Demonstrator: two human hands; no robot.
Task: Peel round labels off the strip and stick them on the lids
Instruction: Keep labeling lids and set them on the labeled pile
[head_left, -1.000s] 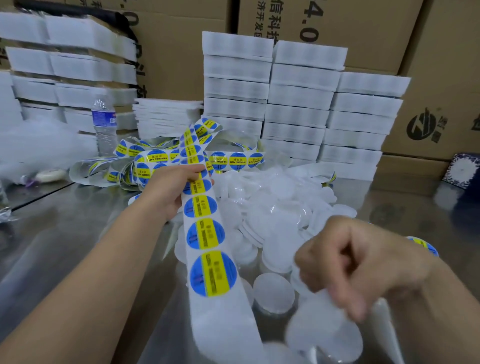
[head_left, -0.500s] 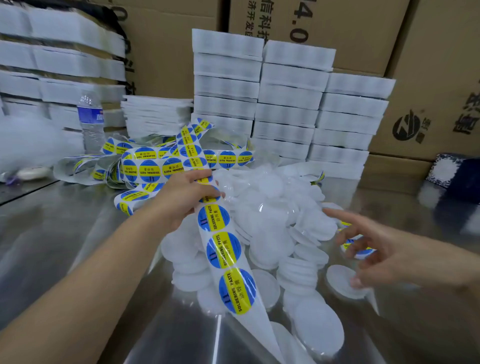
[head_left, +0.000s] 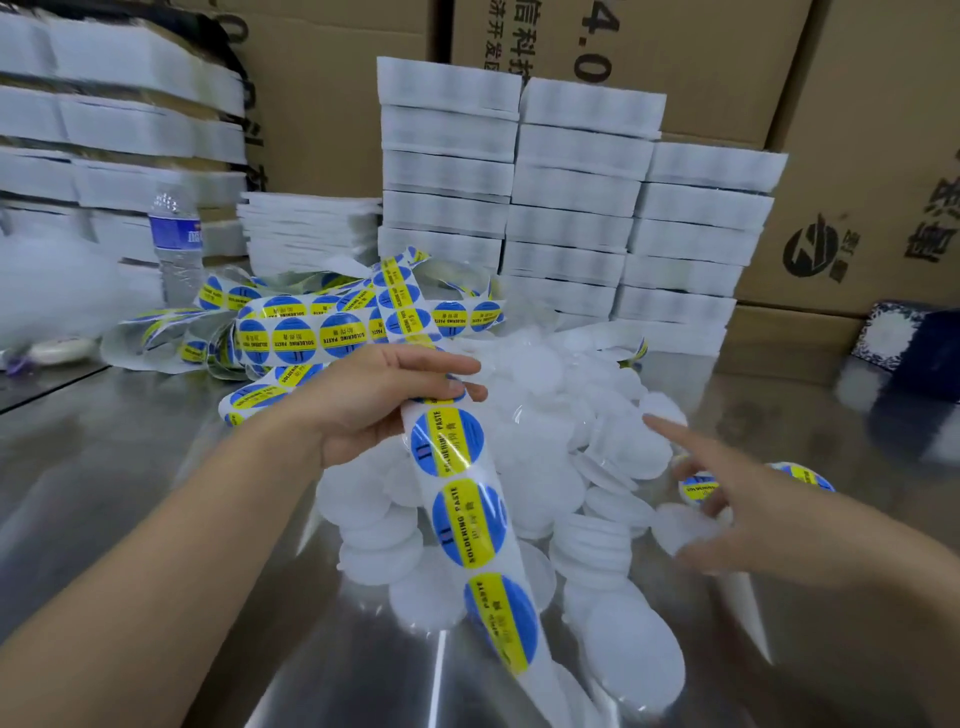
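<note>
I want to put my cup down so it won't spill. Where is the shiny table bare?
The steel table is bare left of the left hand, below the tangled label strip. Another patch sits right of the lid pile, beyond the right hand, before the dark blue box. The pile crowds the middle; white stacks crowd the back.

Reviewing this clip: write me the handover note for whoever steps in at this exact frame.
Left hand: pinches the label strip, which hangs down with three labels below the grip.
Right hand: open, index finger out, above the pile's right edge, holding nothing.
Done: two labelled lids lie by the right hand.
Left: the pile of bare white lids on the steel table awaits labels.
</note>
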